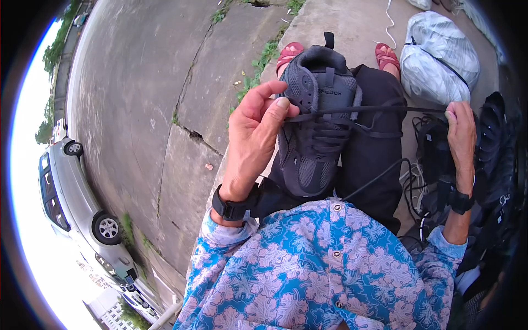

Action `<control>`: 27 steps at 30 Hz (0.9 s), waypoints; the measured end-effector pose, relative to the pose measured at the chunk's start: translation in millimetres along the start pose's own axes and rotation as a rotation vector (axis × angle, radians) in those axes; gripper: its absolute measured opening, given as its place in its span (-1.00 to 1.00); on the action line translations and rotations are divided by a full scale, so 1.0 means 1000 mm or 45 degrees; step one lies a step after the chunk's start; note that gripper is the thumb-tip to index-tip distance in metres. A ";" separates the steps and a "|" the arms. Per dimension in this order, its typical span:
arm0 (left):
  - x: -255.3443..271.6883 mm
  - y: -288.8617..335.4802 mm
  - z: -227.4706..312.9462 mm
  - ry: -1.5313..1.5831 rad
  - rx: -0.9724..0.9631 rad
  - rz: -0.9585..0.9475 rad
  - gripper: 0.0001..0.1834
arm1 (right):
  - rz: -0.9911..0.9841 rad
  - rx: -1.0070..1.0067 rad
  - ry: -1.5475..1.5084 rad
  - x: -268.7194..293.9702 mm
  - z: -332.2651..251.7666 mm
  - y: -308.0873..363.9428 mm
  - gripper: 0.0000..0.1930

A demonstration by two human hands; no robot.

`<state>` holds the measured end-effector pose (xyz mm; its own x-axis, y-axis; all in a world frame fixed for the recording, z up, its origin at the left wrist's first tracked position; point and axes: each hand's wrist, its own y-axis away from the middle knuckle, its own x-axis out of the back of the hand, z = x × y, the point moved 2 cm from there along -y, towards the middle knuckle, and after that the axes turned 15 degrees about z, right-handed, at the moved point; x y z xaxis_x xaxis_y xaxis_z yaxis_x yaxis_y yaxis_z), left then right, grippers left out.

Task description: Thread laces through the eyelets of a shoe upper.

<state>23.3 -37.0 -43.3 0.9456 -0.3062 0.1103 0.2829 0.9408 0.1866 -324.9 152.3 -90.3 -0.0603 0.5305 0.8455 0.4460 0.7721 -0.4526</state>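
A black sneaker [314, 124] rests on my lap, its toe toward me and its heel loop pointing away. Part of its lacing crosses the front, and a dark shoelace [393, 109] stretches taut to the right over my thigh. At the shoe's left side, my left hand [258, 121] pinches the lace between thumb and fingertips. Out to the right, my right hand [461, 129] grips the lace's far part with closed fingers. Another loose stretch of lace loops down over my dark trousers [374, 159] toward the right.
White plastic bags [440, 58] sit on the pavement at the right, beyond my right hand. Below them lies a pile of black shoes [489, 143] with loose laces. Cracked concrete [137, 66] with weeds spreads to the left, where a silver car [82, 192] stands.
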 end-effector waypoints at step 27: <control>0.001 0.001 -0.005 1.018 0.703 -0.127 -0.46 | -0.087 -0.126 -0.292 -0.019 -0.022 0.006 -0.92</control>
<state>25.4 -35.9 -48.0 0.8093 -0.0007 -0.5874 0.4451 0.6533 0.6124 -301.6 139.5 -102.7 -0.2892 0.5525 0.7818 0.5183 0.7770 -0.3573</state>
